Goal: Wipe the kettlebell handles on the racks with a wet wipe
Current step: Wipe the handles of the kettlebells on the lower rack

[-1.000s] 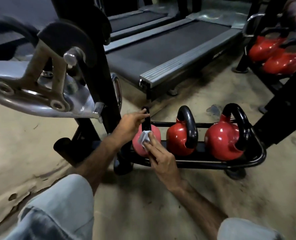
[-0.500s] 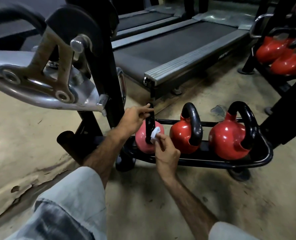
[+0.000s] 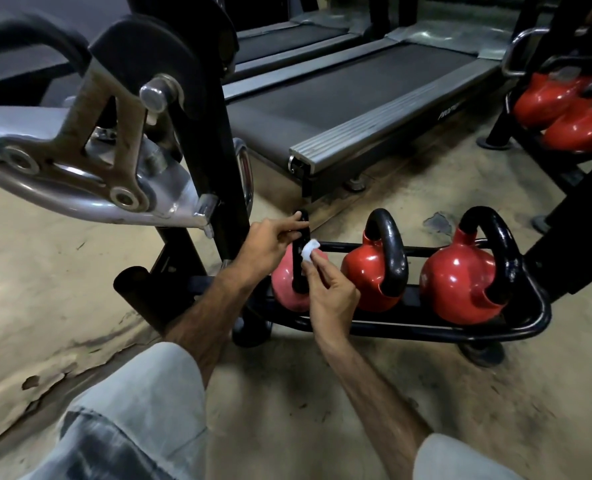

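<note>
Two red kettlebells stand right of the wiped handle.

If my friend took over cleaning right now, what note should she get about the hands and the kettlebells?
Left hand: pinching the top of the pink kettlebell's black handle, steadying it.
Right hand: holding the white wet wipe pressed against that same handle, partway up.
Where things are: the pink kettlebell sits at the left end of the low floor rack; the middle red kettlebell and the large red kettlebell sit to its right. More red kettlebells are on a rack at far right.
Done: only the pink one's handle is being wiped.
Left: finish it, then the other handles.
</note>
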